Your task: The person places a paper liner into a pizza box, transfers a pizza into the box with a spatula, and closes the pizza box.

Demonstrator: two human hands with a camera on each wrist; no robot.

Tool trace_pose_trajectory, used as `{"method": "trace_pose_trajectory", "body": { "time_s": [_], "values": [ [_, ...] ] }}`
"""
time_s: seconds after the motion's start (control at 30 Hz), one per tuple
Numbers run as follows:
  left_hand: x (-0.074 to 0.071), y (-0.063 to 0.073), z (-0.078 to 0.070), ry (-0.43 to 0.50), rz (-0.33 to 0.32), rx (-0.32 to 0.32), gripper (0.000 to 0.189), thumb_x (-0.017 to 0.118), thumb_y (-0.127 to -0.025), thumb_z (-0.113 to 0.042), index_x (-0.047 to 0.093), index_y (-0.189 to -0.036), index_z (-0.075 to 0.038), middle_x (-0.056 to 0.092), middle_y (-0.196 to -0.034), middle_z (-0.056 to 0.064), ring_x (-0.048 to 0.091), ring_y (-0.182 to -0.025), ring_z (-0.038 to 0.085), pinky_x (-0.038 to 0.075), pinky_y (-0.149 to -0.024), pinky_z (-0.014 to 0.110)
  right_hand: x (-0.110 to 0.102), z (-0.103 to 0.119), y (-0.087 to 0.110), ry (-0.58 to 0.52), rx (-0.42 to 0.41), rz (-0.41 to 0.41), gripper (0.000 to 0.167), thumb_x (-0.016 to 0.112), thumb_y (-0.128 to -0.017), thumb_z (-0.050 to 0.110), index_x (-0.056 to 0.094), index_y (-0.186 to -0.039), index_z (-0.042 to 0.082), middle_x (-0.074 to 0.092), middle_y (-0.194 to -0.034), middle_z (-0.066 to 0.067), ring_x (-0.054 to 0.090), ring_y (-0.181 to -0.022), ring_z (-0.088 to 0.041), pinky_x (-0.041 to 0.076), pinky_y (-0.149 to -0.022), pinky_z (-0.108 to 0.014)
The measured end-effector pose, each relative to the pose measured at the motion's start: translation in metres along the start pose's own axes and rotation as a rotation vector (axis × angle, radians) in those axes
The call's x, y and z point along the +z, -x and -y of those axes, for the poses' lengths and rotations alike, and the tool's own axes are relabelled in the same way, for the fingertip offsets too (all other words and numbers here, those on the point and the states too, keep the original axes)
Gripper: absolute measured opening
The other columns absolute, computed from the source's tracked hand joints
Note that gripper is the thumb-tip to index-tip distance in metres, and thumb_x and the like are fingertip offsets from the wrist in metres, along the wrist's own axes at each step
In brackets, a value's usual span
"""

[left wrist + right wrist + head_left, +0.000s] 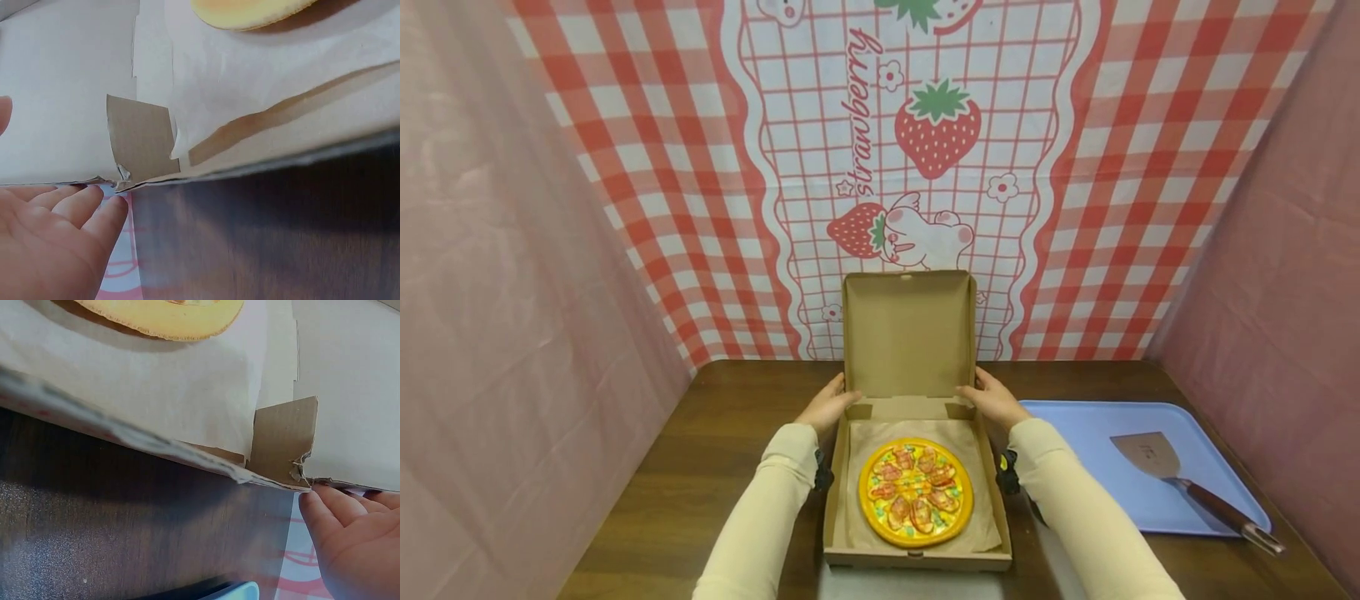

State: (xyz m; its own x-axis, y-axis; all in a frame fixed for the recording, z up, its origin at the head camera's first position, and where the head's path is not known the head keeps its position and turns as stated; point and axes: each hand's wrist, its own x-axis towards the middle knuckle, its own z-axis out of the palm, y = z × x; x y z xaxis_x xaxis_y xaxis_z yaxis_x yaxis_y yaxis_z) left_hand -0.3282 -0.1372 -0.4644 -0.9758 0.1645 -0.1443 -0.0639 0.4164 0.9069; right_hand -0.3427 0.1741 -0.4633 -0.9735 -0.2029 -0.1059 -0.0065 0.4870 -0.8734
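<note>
A cardboard pizza box (837, 517) stands open on the table, its lid (910, 333) raised upright at the back. Inside, a round pizza (915, 492) with a yellow crust lies on brown paper (865, 437). My left hand (827, 406) holds the lid's lower left side, thumb in front and fingers behind the cardboard; the left wrist view shows those fingers (81, 203) under the lid's edge. On the other side my right hand (997, 402) holds the lid's lower right side likewise, its fingers (337, 506) at the hinge corner beside a folded flap (282, 437).
To the right a blue tray (1067, 425) lies on the brown wooden table (700, 467). A spatula (1150, 454) rests on it, its dark handle reaching past the tray's near right corner. Behind the box hangs a red checked strawberry cloth (820, 108); pink curtains (1270, 250) flank the table.
</note>
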Motion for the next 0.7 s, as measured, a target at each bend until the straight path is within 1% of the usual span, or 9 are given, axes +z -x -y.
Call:
{"method": "trace_pose_trajectory", "body": {
  "time_s": [0.1,0.27,0.4,0.47,0.57,0.6,0.63,0.7],
  "values": [
    [0.0003,-0.0008,0.0003,0.017,-0.004,0.008,0.076,0.051,-0.099,-0.029,0.011,-0.156,0.001,0.014,-0.162,0.023,0.019,-0.149,0.040,0.017,-0.122,0.052,-0.0005,0.0002,0.0000,-0.023,0.012,-0.003,0.072,0.049,-0.101,0.023,0.010,-0.155,-0.005,0.014,-0.159,-0.032,0.017,-0.147,-0.047,0.023,-0.119,-0.057],
    [-0.0001,-0.0014,0.0008,0.041,-0.007,0.019,0.076,0.052,-0.098,-0.027,0.012,-0.156,0.001,0.013,-0.163,0.022,0.018,-0.149,0.040,0.017,-0.123,0.051,-0.0026,-0.0005,-0.0020,-0.077,0.024,-0.020,0.071,0.050,-0.099,0.019,0.013,-0.154,-0.006,0.018,-0.158,-0.033,0.022,-0.147,-0.044,0.025,-0.119,-0.055],
    [-0.0010,-0.0008,0.0013,0.065,-0.009,0.016,0.074,0.051,-0.098,-0.028,0.013,-0.156,0.000,0.015,-0.162,0.022,0.018,-0.149,0.039,0.018,-0.122,0.052,-0.0039,-0.0018,-0.0025,-0.065,0.022,-0.029,0.072,0.050,-0.097,0.019,0.013,-0.154,-0.007,0.018,-0.158,-0.033,0.020,-0.147,-0.044,0.025,-0.119,-0.054],
    [-0.0015,-0.0008,0.0016,0.082,-0.007,0.014,0.073,0.049,-0.099,-0.027,0.013,-0.156,0.000,0.015,-0.162,0.022,0.019,-0.149,0.040,0.019,-0.122,0.053,-0.0044,-0.0027,-0.0018,-0.069,0.016,-0.030,0.073,0.049,-0.096,0.018,0.012,-0.153,-0.007,0.017,-0.157,-0.033,0.021,-0.147,-0.045,0.027,-0.119,-0.054],
    [-0.0020,-0.0019,0.0020,0.124,-0.003,0.014,0.069,0.045,-0.101,-0.027,0.013,-0.156,0.001,0.014,-0.162,0.023,0.021,-0.147,0.042,0.022,-0.120,0.054,-0.0054,-0.0039,0.0004,-0.091,-0.003,-0.033,0.072,0.047,-0.094,0.015,0.014,-0.153,-0.008,0.021,-0.156,-0.035,0.030,-0.143,-0.044,0.033,-0.115,-0.054],
    [-0.0021,-0.0026,0.0023,0.142,0.002,0.021,0.068,0.043,-0.102,-0.027,0.013,-0.155,0.002,0.014,-0.162,0.024,0.021,-0.147,0.044,0.023,-0.120,0.055,-0.0058,-0.0044,0.0011,-0.106,-0.012,-0.034,0.071,0.046,-0.094,0.013,0.014,-0.153,-0.009,0.025,-0.154,-0.036,0.034,-0.140,-0.044,0.035,-0.115,-0.053],
    [-0.0021,-0.0031,0.0026,0.160,0.007,0.030,0.067,0.041,-0.103,-0.027,0.012,-0.155,0.004,0.014,-0.161,0.026,0.021,-0.146,0.045,0.023,-0.120,0.055,-0.0063,-0.0047,0.0018,-0.128,-0.014,-0.036,0.070,0.046,-0.094,0.011,0.015,-0.153,-0.008,0.027,-0.153,-0.036,0.037,-0.138,-0.043,0.036,-0.114,-0.053],
    [-0.0022,-0.0046,0.0033,0.211,0.016,0.043,0.065,0.037,-0.105,-0.029,0.012,-0.154,0.006,0.014,-0.160,0.028,0.020,-0.146,0.046,0.021,-0.120,0.055,-0.0074,-0.0049,0.0035,-0.176,-0.022,-0.031,0.067,0.042,-0.094,0.009,0.015,-0.153,-0.009,0.028,-0.152,-0.036,0.039,-0.137,-0.043,0.035,-0.114,-0.053]
  ]
}}
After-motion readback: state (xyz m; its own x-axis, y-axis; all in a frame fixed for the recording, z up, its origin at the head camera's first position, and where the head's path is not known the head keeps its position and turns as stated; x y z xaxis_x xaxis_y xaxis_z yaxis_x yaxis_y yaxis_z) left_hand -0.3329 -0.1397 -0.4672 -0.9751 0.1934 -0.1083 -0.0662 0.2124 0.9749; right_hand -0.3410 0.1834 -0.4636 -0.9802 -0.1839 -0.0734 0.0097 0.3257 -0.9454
